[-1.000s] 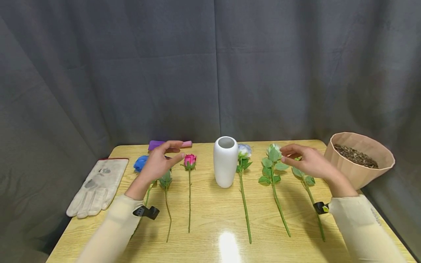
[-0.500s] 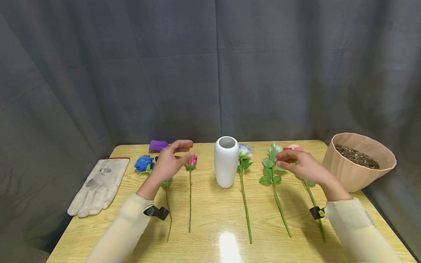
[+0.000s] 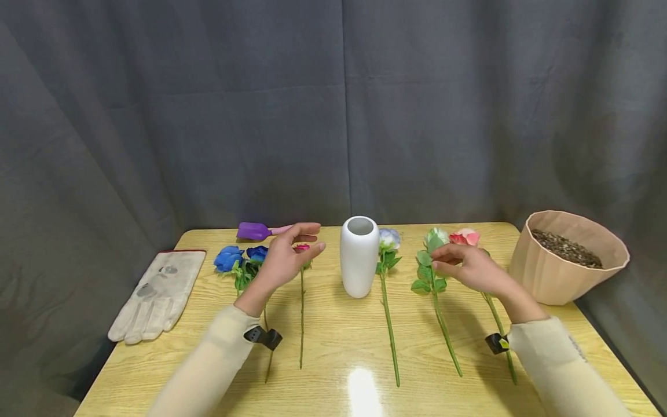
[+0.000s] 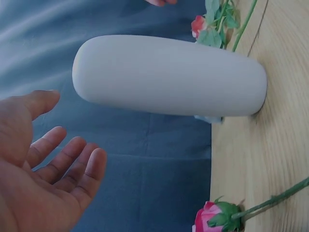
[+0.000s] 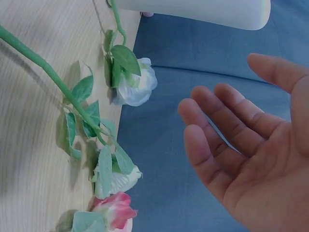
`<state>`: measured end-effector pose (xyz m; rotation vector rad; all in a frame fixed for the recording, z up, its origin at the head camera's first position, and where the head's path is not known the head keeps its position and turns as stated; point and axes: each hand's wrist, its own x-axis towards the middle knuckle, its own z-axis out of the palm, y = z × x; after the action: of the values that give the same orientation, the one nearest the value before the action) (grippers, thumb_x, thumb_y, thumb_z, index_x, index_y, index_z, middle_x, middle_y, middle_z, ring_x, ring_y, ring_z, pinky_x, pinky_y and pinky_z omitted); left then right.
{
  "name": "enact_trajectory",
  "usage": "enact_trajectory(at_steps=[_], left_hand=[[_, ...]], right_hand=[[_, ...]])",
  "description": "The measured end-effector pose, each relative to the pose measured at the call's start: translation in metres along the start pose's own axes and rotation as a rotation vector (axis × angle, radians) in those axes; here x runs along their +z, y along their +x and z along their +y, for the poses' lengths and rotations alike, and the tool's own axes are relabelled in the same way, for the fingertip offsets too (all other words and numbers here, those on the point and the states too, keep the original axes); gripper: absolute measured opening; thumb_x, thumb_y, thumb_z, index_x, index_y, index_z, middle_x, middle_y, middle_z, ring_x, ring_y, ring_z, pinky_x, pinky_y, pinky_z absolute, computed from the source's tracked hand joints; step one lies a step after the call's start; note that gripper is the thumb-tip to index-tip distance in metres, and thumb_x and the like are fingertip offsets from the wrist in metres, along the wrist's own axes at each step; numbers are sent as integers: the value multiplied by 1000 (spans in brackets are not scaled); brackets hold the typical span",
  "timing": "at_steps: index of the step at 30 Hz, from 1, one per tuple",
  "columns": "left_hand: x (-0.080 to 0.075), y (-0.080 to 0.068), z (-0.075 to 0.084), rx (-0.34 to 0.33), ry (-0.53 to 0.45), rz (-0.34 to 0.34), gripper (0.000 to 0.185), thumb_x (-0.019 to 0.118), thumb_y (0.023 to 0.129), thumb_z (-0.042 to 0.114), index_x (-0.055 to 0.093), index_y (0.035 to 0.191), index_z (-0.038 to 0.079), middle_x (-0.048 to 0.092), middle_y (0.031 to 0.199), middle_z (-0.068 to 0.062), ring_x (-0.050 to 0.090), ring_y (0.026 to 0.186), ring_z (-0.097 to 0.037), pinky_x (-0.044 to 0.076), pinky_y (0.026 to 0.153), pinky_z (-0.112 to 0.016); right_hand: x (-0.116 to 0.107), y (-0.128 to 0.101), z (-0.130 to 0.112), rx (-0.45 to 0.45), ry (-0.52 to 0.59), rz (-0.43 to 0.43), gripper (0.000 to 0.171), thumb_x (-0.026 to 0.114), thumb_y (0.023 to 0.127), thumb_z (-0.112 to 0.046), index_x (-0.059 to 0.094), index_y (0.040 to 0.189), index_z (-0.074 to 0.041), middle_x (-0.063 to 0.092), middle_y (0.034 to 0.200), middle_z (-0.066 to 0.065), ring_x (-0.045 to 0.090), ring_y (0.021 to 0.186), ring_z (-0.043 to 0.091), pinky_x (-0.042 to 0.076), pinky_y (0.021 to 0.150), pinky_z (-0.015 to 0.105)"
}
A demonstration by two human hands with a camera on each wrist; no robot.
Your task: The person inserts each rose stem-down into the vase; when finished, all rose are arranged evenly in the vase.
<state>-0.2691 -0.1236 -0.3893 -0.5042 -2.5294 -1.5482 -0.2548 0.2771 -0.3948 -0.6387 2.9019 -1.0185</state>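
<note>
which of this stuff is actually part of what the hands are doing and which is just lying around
In hand:
- left hand, open, over the pink rose
- right hand, open, over the white-green flower
- white vase standing between them
- the other stems: blue roses, pale blue flower, salmon rose

Lying about:
- work glove
- purple trowel
- pot of soil
</note>
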Motion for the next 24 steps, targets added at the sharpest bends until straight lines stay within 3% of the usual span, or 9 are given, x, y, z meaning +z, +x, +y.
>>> enact_trajectory(at_steps=[7, 15, 24], left_hand=[[10, 1, 2, -24, 9, -12, 42, 73, 92, 30, 62, 130, 17, 64, 131, -7, 62, 122, -25, 52, 103, -47], [23, 4, 5, -27, 14, -20, 45, 74, 91, 32, 62, 132, 17, 65, 131, -6, 63, 121, -23, 53, 99, -46], [34, 7, 5, -58, -18, -36, 51, 74, 91, 32, 59, 137, 15, 63, 134, -7, 62, 123, -28, 56, 96, -45]], right_hand=[[8, 3, 3, 19, 26, -18, 27, 63, 99, -31, 69, 118, -13, 73, 103, 4, 65, 92, 14, 54, 75, 28], [16, 7, 0, 33, 41, -46, 26, 62, 100, -27, 69, 119, -11, 73, 105, 7, 67, 95, 16, 54, 77, 31], [26, 9, 2, 106, 98, -100, 31, 61, 100, -38, 67, 120, -15, 73, 112, 8, 69, 100, 22, 56, 80, 36]])
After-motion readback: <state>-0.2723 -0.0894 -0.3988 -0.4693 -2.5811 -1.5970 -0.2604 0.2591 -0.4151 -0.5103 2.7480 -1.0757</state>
